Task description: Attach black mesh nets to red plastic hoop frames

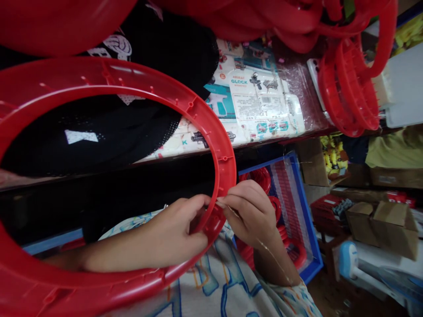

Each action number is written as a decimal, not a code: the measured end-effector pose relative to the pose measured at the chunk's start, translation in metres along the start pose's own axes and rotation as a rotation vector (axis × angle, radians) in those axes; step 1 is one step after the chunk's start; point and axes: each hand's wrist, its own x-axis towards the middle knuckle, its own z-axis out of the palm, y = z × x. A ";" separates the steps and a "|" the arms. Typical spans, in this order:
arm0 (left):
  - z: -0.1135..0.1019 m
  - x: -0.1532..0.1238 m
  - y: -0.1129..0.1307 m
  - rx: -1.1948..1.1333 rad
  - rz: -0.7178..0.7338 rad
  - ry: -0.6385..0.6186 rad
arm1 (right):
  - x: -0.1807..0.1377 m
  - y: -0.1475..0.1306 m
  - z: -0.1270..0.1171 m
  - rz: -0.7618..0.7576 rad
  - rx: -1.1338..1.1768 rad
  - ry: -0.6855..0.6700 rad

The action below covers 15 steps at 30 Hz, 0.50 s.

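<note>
A large red plastic ring fills the left of the view, held close to the camera. My left hand reaches through the ring and grips its lower right rim, fingers curled round the plastic. My right hand is just outside the rim, fingers pinched against the ring's edge beside the left thumb. Whether the pinch holds a small part I cannot make out. A thin thread or wire runs down along my right wrist. Patterned white and blue fabric lies below both hands.
A black mesh garment and printed toy-gun packaging lie on the shelf behind. Red plastic fan grilles hang at upper right. A blue crate holds red parts. Cardboard boxes stand at right.
</note>
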 end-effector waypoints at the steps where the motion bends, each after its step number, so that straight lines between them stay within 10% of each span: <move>1: 0.000 0.000 0.000 -0.003 -0.001 -0.005 | 0.001 0.001 0.000 0.007 0.005 0.014; 15: -0.003 0.000 0.005 0.017 -0.023 -0.064 | 0.016 0.006 0.000 0.173 0.181 0.165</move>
